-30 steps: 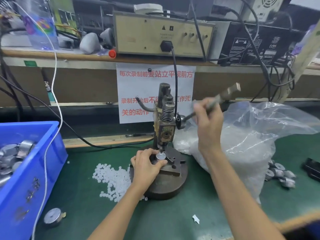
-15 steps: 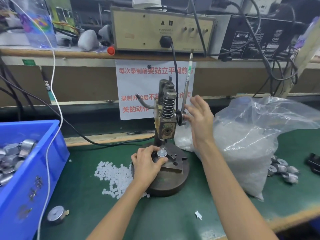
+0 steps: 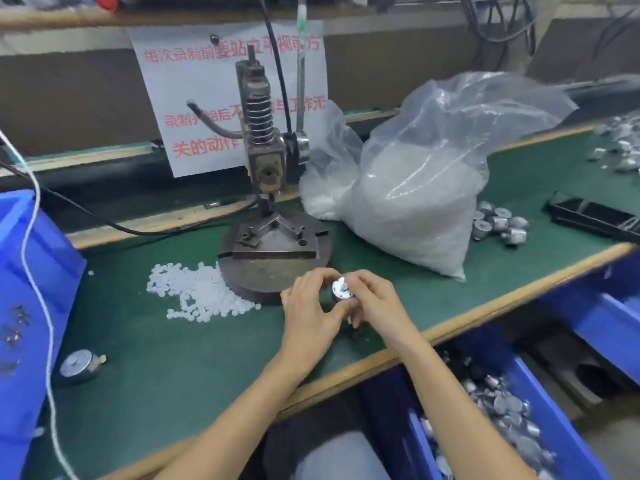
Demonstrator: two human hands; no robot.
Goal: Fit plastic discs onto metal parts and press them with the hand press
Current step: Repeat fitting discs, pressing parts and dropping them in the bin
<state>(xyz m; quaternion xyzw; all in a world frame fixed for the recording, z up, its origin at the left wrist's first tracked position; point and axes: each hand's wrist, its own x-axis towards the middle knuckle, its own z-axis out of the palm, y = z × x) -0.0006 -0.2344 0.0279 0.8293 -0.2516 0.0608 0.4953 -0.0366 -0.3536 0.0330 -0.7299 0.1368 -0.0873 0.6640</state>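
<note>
The sign behind the press is white paper with red Chinese print. Its bottom line reads 关的动作, and the blurred top line seems to end 平视前方. The press is dull grey steel, with a coiled spring on its column, a thin upright lever and a round base carrying a V-shaped block. At the base's 8 o'clock lies a heap of small milky plastic discs. At its 2 o'clock slumps a clear, crinkled bag of more.

The part, a short shiny metal cylinder with a stub on its face, is held over the green worktop at the base's 5 o'clock. The left hand has its grip clamped on it from 9 o'clock, the right hand from 3 o'clock, fingers curled at its rim. Loose parts lie at the bag's 3 o'clock.
</note>
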